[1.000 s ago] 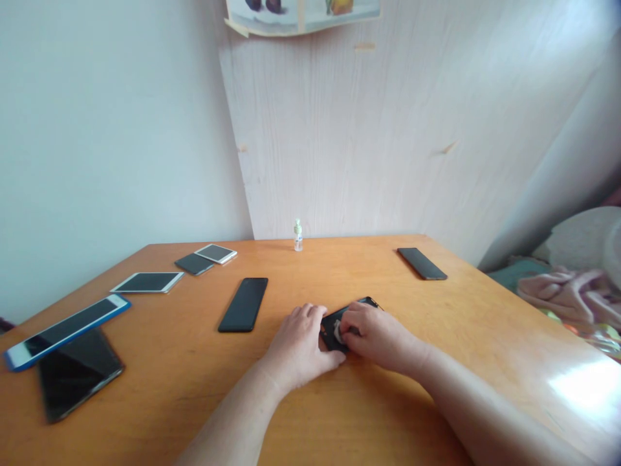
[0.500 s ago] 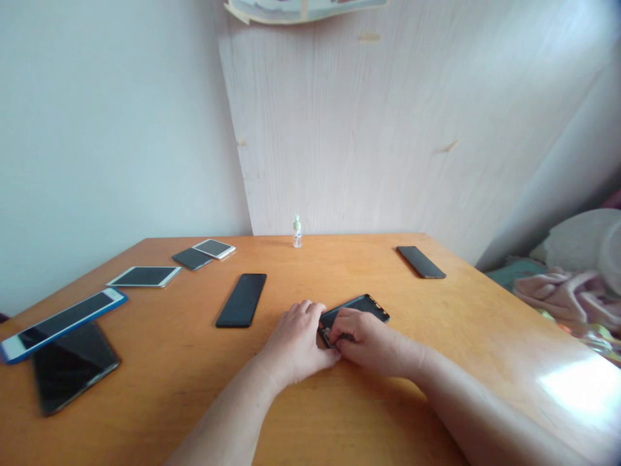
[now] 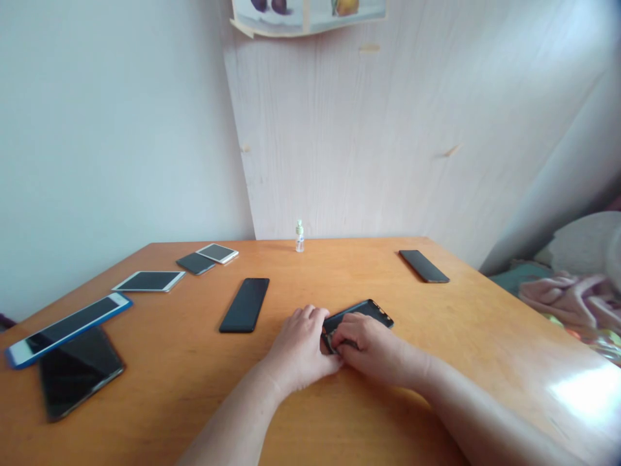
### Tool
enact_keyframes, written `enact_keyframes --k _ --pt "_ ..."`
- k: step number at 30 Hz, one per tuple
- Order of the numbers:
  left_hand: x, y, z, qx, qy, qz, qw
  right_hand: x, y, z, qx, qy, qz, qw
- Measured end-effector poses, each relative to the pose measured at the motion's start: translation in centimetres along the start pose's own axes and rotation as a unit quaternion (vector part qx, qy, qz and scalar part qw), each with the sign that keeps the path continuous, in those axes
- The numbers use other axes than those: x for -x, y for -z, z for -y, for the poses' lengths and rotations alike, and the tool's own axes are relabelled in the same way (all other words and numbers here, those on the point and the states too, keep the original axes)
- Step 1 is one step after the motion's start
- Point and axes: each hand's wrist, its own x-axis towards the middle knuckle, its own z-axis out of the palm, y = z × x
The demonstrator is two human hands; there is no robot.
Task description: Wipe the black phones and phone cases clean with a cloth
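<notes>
A black phone case (image 3: 372, 310) lies on the table with its hollow inner side up and cutouts along its far right end. My left hand (image 3: 301, 346) is closed around the left end of the case, thumb at the near edge and fingers at the far edge. Over the case's near left part, my right hand (image 3: 366, 343) has its fingers curled and pressed together. A small greyish patch shows by those fingertips, but what they pinch is hidden. To the left of my hands lies a black phone (image 3: 244, 305), face up.
On the left of the wooden table (image 3: 194, 388) lie a blue-cased white phone (image 3: 70, 329) overlapping a black tablet (image 3: 80, 372), a white tablet (image 3: 149, 281), and two smaller devices (image 3: 217, 253). A small spray bottle (image 3: 299, 238) stands at the back, another dark phone (image 3: 424, 266) at right.
The camera has tilted up slightly, so everything sits a little lower and more of the wall picture shows. My hands stay on the case, with the right fingers shifted only slightly.
</notes>
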Motion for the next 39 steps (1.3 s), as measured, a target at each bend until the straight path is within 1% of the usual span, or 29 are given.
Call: enact_keyframes --k 1,2,4,7,8,9,10,11,13,15,16,17,19,21,23,25,27,29,33,36,39 --pt "0.0 0.0 0.0 0.001 0.0 0.001 1.0 0.0 0.0 -0.1 0.004 -0.005 0.006 1.0" --pt "0.0 0.1 0.0 0.002 0.0 0.002 1.0 0.0 0.2 -0.4 0.013 -0.024 0.011 1.0" --pt "0.0 0.2 -0.1 0.005 0.002 0.007 1.0 0.2 1.2 -1.7 0.057 -0.091 0.003 0.994" --pt "0.0 0.4 -0.2 0.007 0.001 0.007 1.0 0.3 2.7 -3.6 0.156 -0.204 -0.049 0.965" --pt "0.0 0.4 -0.2 0.007 0.002 0.007 1.0 0.3 2.8 -4.0 0.171 -0.225 -0.064 0.957" --pt "0.0 0.5 -0.3 0.007 0.004 0.007 1.0 0.2 2.7 -4.0 0.17 -0.231 -0.073 0.955" --pt "0.0 0.5 -0.3 0.006 0.006 0.008 1.0 0.1 2.4 -3.8 0.153 -0.222 -0.076 0.96" --pt "0.1 0.5 -0.3 0.006 0.009 0.011 1.0 0.0 2.0 -3.4 0.126 -0.197 -0.074 0.969" --pt "0.1 0.5 -0.3 0.005 0.011 0.015 1.0 -0.2 0.8 -2.3 0.068 -0.119 -0.058 0.989" --pt "0.1 0.5 -0.3 0.005 0.01 0.017 1.0 -0.3 -0.1 -1.5 0.034 -0.055 -0.041 0.997" --pt "0.1 0.5 -0.3 0.006 0.01 0.016 1.0 -0.3 -0.2 -1.4 0.034 -0.046 -0.04 0.998" --pt "0.1 0.5 -0.3 0.007 0.011 0.016 1.0 -0.3 -0.2 -1.7 0.046 -0.056 -0.046 0.996" --pt "0.2 0.6 -0.3 0.011 0.016 0.016 1.0 -0.2 0.5 -2.8 0.098 -0.116 -0.074 0.986" --pt "0.2 0.7 -0.3 0.015 0.021 0.018 0.999 0.0 1.7 -4.3 0.152 -0.186 -0.113 0.964" --pt "0.2 0.7 -0.2 0.017 0.022 0.021 0.999 0.2 2.9 -5.5 0.177 -0.24 -0.143 0.944" --pt "0.3 0.6 -0.1 0.019 0.021 0.02 0.999 0.6 3.7 -6.0 0.179 -0.284 -0.154 0.929" --pt "0.3 0.3 0.1 0.019 0.024 0.017 0.999 1.0 4.0 -6.2 0.17 -0.313 -0.139 0.924" --pt "0.3 0.1 0.2 0.015 0.03 0.011 0.999 1.4 3.7 -6.2 0.152 -0.317 -0.112 0.93" --pt "0.4 -0.2 0.1 0.003 0.043 -0.005 0.999 1.7 2.5 -6.5 0.087 -0.279 -0.072 0.953" --pt "0.3 -0.3 -0.3 0.009 0.043 -0.009 0.999 1.4 1.7 -6.5 0.058 -0.239 -0.07 0.967" --pt "0.4 -0.1 -1.0 0.052 0.008 0.012 0.999 1.0 1.0 -6.1 0.054 -0.209 -0.075 0.974"
